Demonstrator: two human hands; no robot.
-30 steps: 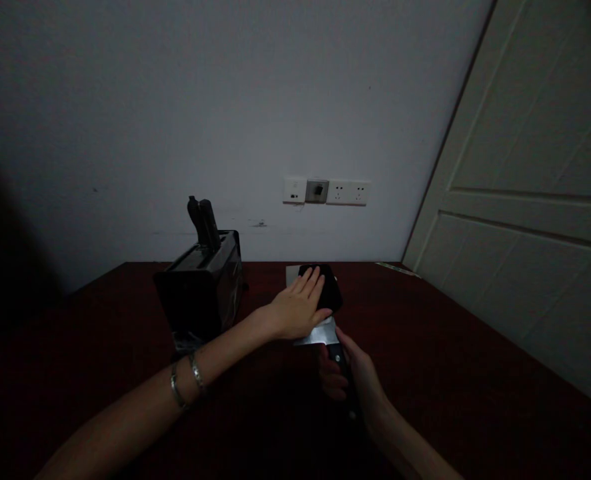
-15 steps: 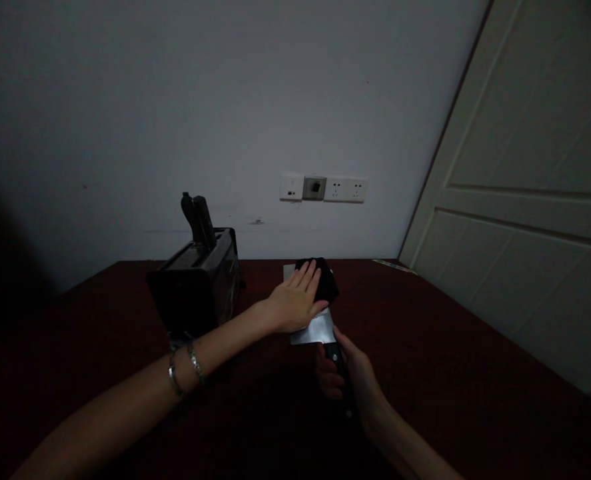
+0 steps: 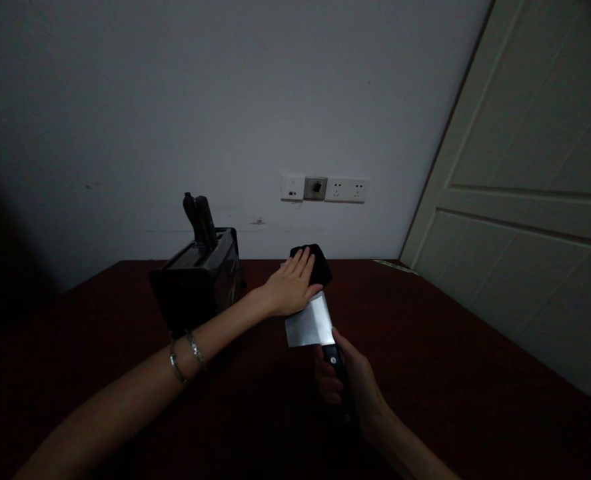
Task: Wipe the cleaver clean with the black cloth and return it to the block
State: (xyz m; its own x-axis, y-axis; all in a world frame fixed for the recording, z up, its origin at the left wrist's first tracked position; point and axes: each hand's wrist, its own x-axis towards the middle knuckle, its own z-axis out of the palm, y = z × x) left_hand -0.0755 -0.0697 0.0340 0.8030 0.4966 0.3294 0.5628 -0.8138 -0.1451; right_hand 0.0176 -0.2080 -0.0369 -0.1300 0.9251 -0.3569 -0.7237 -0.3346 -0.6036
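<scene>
My right hand [image 3: 359, 373] is wrapped round the black handle of a cleaver [image 3: 311, 325], its wide metal blade pointing away from me above the dark red table. Flat and with fingers stretched out, my left hand [image 3: 291, 292] lies over a black cloth [image 3: 321, 268] on the upper part of the blade. The palm and cloth hide the blade's far end. The lower blade, near the handle, shows bare and bright.
To the left on the table [image 3: 425, 347] stands a dark knife block [image 3: 205, 290] with black knife handles [image 3: 200, 220] sticking up. Behind are a wall with sockets [image 3: 346, 191] and, at right, a pale panelled door [image 3: 520, 200]. A thin strip [image 3: 394, 266] lies at the table's back edge.
My left hand and the black cloth have slid a little up the blade, away from the handle, baring more metal. My right hand keeps its grip on the cleaver.
</scene>
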